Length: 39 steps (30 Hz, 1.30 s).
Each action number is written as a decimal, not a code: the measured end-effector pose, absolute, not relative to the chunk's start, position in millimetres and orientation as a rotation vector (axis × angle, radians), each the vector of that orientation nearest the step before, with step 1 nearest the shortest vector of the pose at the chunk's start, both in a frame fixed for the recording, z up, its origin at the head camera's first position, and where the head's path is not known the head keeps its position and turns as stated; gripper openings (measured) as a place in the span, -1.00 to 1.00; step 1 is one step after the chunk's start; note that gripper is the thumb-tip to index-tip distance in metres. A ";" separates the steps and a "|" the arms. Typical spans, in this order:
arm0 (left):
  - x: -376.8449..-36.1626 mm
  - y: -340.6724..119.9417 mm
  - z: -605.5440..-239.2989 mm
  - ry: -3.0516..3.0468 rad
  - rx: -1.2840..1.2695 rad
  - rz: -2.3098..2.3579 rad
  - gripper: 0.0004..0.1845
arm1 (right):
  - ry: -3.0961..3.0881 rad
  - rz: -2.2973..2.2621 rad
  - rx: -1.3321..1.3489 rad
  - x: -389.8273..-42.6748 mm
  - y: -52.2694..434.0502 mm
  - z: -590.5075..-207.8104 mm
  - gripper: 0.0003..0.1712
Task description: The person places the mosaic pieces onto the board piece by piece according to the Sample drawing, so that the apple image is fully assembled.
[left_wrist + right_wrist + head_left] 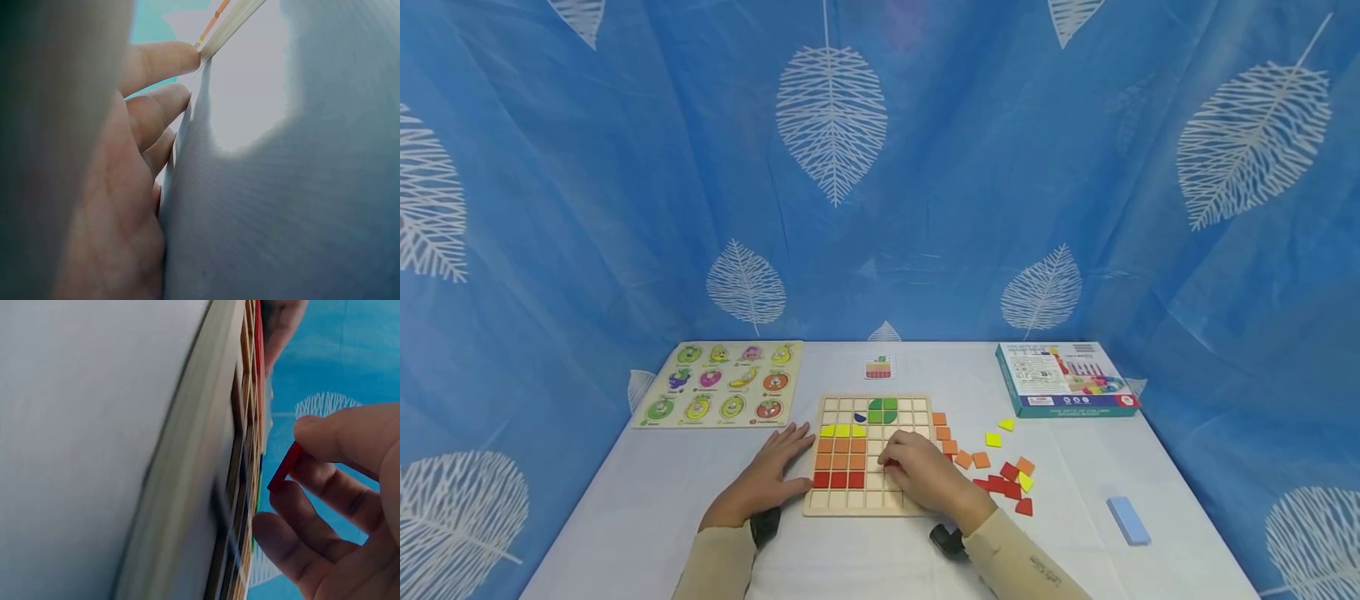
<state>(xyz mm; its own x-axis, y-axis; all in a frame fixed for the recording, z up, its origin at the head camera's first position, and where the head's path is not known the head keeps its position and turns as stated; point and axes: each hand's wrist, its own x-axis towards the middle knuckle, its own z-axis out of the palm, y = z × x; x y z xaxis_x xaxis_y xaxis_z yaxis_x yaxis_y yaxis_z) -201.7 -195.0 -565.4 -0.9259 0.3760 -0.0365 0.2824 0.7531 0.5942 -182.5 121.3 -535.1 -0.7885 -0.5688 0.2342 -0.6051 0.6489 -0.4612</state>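
A wooden grid board (838,500) lies on the table with rows of red, orange and yellow tiles on its left side, a green group near the top and a small blue piece (860,417). My right hand (925,473) is over the board's right half and pinches a red tile (286,466) between thumb and fingers, just above the grid. At the board's left edge, my left hand (767,471) rests with its fingers spread, fingertips touching the rim. In the left wrist view its fingers (159,65) are extended and hold nothing.
Loose orange, red and yellow tiles (1011,471) lie right of the board. A picture card (879,367) lies behind it. A fruit puzzle board (718,383) is at back left, a box (1067,379) at back right, a blue block (1128,521) at front right.
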 end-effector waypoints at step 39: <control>-202.3 -198.5 -563.1 2.785 0.641 0.907 -0.18 | -2.449 0.450 1.746 -177.7 30.1 -530.4 -0.91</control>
<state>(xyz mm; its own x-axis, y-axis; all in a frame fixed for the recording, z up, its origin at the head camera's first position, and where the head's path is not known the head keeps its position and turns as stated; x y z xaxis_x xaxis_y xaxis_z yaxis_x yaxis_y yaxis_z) -202.3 -198.5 -563.1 -0.8987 0.4385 -0.0039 0.3522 0.7271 0.5894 -177.7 30.1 -530.4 -0.3375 -0.9074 0.2505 -0.9372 0.2989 -0.1800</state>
